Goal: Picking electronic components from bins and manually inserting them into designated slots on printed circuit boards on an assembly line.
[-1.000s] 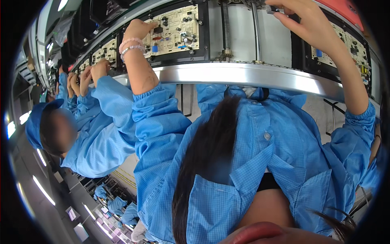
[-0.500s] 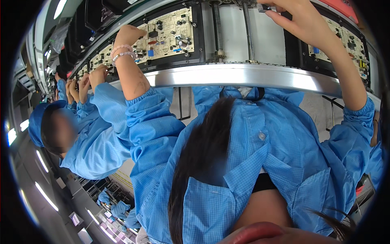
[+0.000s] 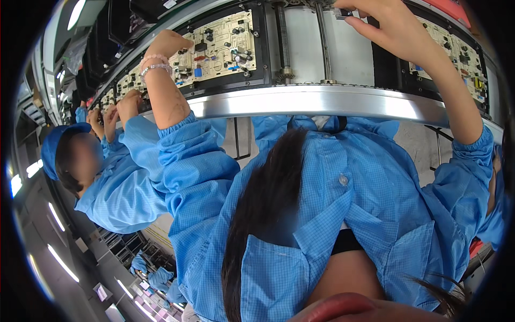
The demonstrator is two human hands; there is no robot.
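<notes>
1. The right hand reaches forward, thumb and forefinger pinching a small grey-and-black component, probably by its edges for control.
2. Well left of those fingers, a circuit board sits in a black frame, presumably to keep it steady.
3. The left hand bends inward over that board's left part; whether its fingers grasp anything, I cannot tell.

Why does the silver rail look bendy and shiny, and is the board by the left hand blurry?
In the head view, the wide fisheye lens makes the silver rail look bent; in the head view, white glare shines near its middle, and the ceiling lights at lower left are white streaks; in the head view, the circuit board by the left hand looks fairly clear.
</notes>
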